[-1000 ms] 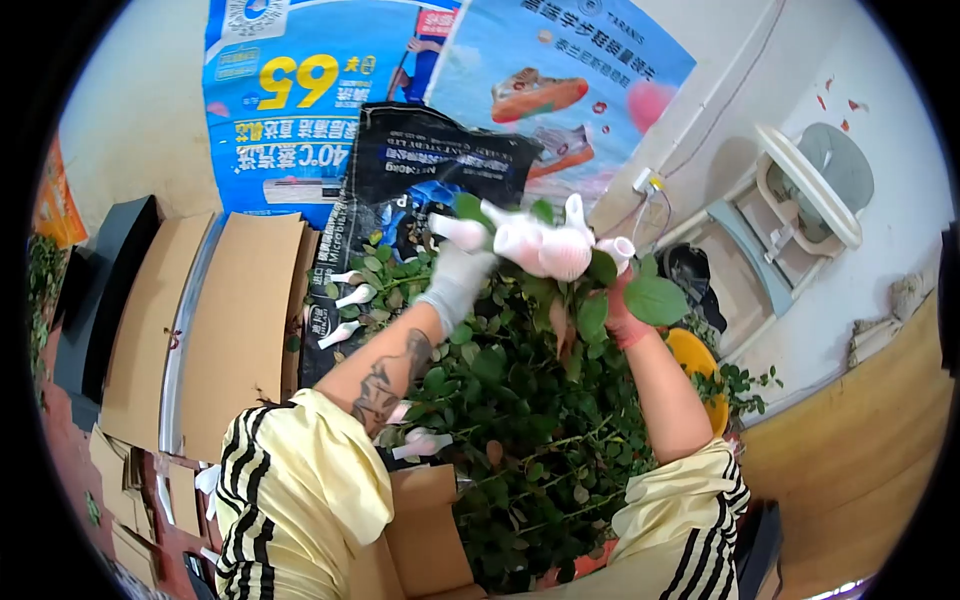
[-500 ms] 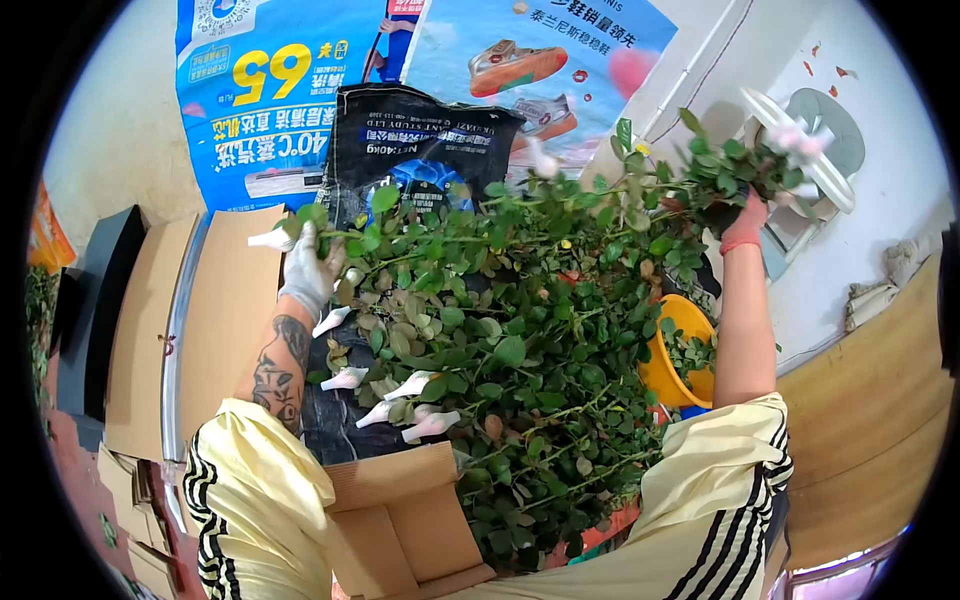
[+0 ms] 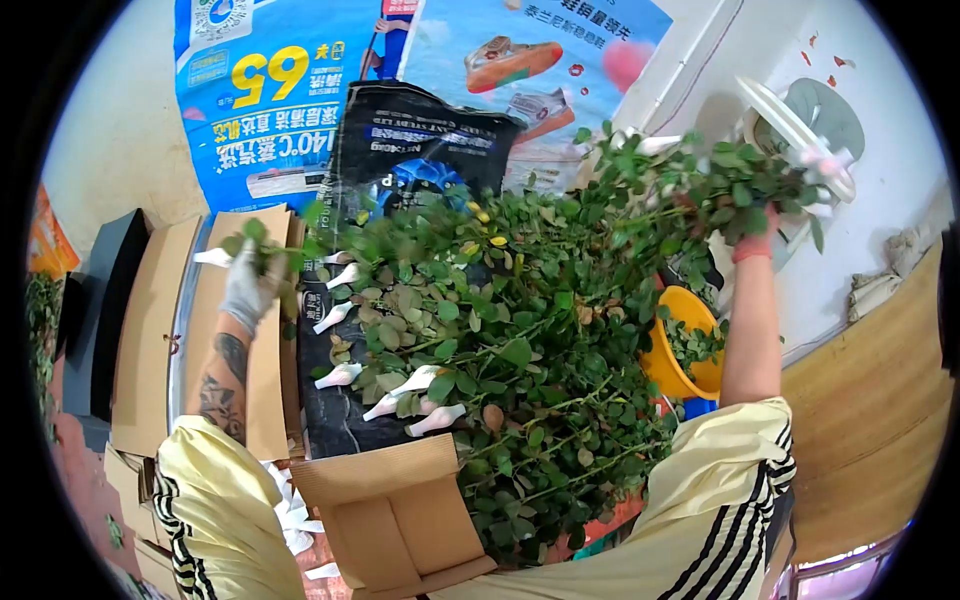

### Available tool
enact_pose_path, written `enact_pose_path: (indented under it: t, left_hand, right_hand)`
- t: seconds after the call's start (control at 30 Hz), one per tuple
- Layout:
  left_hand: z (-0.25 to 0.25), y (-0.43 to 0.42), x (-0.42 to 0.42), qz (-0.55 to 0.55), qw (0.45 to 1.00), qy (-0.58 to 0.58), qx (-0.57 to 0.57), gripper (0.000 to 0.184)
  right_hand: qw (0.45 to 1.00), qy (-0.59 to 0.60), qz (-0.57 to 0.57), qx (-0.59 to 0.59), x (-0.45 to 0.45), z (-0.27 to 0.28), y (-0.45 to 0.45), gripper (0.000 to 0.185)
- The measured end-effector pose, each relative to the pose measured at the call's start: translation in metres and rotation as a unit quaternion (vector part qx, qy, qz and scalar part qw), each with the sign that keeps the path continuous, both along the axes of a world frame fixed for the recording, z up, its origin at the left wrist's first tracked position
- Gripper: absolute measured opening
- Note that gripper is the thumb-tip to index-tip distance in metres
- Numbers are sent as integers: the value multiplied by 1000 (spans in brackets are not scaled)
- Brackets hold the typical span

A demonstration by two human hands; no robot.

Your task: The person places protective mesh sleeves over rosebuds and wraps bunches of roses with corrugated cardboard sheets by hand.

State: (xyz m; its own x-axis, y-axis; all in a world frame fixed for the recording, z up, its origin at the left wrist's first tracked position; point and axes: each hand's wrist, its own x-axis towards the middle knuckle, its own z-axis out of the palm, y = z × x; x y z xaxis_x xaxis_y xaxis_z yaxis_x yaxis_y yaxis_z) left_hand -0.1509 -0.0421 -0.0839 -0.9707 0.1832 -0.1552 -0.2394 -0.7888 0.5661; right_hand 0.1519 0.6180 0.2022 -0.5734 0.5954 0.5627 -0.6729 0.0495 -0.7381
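My left hand [image 3: 248,288], in a pale glove, is closed around a leafy rose stem near its white-sleeved bud [image 3: 212,257], left of the pile. Leaves partly cover its fingers. On the right, my right hand [image 3: 756,228] grips a bunch of roses [image 3: 735,185]; pale pink and white heads stick out at the bunch's right end, and foliage hides most of the fingers. Between both hands spreads a big pile of leafy rose stems [image 3: 540,340]. Several of its buds in white sleeves [image 3: 337,375] point left over black sacking [image 3: 330,425].
A yellow bucket [image 3: 655,365] holding leaves stands below my right forearm. Cardboard pieces [image 3: 150,340] line the left side, and a folded cardboard box [image 3: 400,510] sits close to my body. Behind the pile are a black printed sack [image 3: 420,140] and posters [image 3: 260,100]. A white fan [image 3: 790,130] is at upper right.
My left hand has moved left with the rose stem, drawing it away from the pile's edge. The bunch in my right hand has shifted slightly right and down.
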Motion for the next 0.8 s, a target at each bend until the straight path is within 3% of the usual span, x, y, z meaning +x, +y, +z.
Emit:
enact_pose_path:
  t: [0.07,0.13,0.27,0.37,0.53,0.57,0.6,0.67,0.77,0.8]
  left_hand:
    - [2,15,23,-67,997,-28,26,24]
    - [-2,9,17,-53,994,-8,98,25]
    - [17,-30,21,-24,994,38,97,26]
    - [28,-62,23,8,994,86,67,24]
    - [40,-72,30,15,995,73,67,24]
    - [42,-68,34,6,995,73,71,24]
    - [45,-63,38,-5,994,75,75,24]
    - [51,-51,46,-20,989,89,116,25]
    - [75,-35,65,-15,970,123,210,27]
    - [74,-32,65,-14,970,123,209,27]
  right_hand:
    - [996,-28,28,76,-28,-18,-10,47]
    - [988,-46,47,140,-49,-30,-31,46]
    - [976,-84,97,175,-73,-34,-99,43]
    - [967,-118,173,145,-79,-56,-145,41]
    - [931,-203,301,-22,-82,-71,-202,36]
    - [942,-190,205,185,-91,-76,-201,35]
    - [924,-185,120,312,-96,-78,-199,36]
    - [839,-154,-49,520,-111,-95,-189,39]
    - [735,-75,-199,644,-117,-116,-196,44]
    - [800,-120,-135,572,-111,-120,-206,43]
